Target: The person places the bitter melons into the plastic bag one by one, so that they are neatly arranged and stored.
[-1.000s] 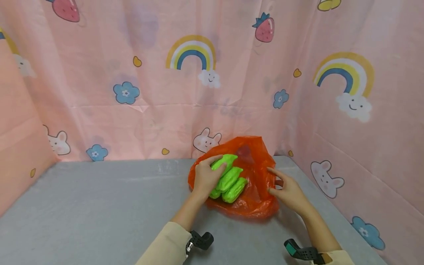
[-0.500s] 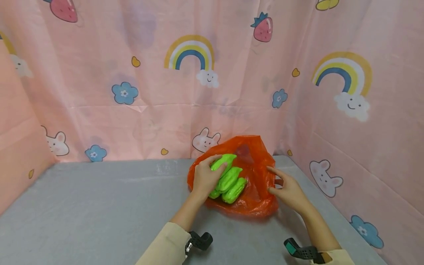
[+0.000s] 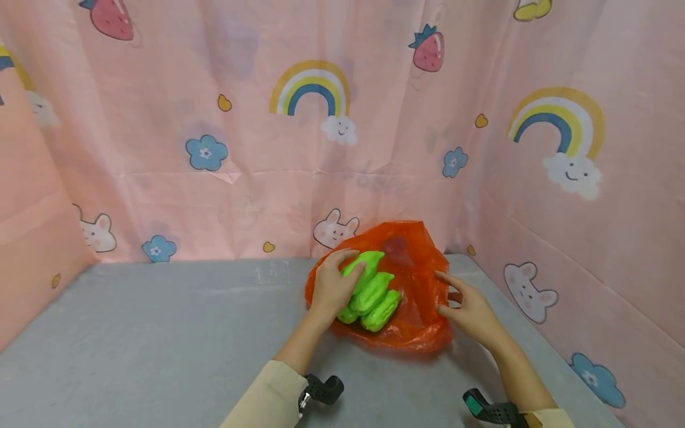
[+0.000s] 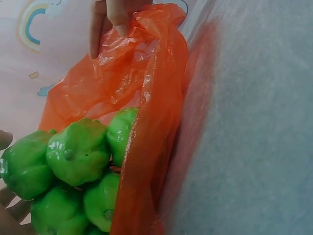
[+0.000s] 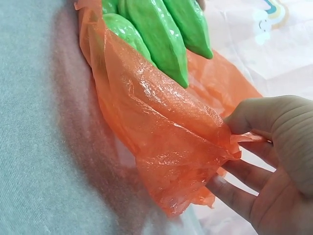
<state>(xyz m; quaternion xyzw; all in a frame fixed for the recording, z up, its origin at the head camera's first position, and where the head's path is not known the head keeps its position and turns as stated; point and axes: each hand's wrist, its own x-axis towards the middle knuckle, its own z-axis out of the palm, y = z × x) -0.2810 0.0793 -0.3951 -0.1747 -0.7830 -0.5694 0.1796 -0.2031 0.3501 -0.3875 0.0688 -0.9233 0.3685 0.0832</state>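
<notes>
Several glossy green bitter melons [image 3: 381, 312], ridged and pointed, lie heaped together in the mouth of a thin orange plastic bag [image 3: 414, 291]. My left hand [image 3: 333, 288] grips the upper left melon [image 3: 370, 260], thumb on its near side. In the left wrist view that hand's fingers [image 4: 14, 213] curl round the leftmost melon [image 4: 28, 164]. At the bag's right side, my right hand [image 3: 471, 310] pinches the edge between thumb and fingers. The right wrist view shows the crumpled bag edge [image 5: 230, 147] between them. The bag wall partly hides the lower melons.
The bag rests on a grey tabletop [image 3: 160, 333] near its back right corner. A pink printed curtain [image 3: 246, 196] hangs behind and along both sides. Black wrist mounts [image 3: 325, 389] sit at both cuffs.
Both hands keep their hold. The right hand and the bag's right edge have moved very slightly to the right; the whole view has shifted a little too.
</notes>
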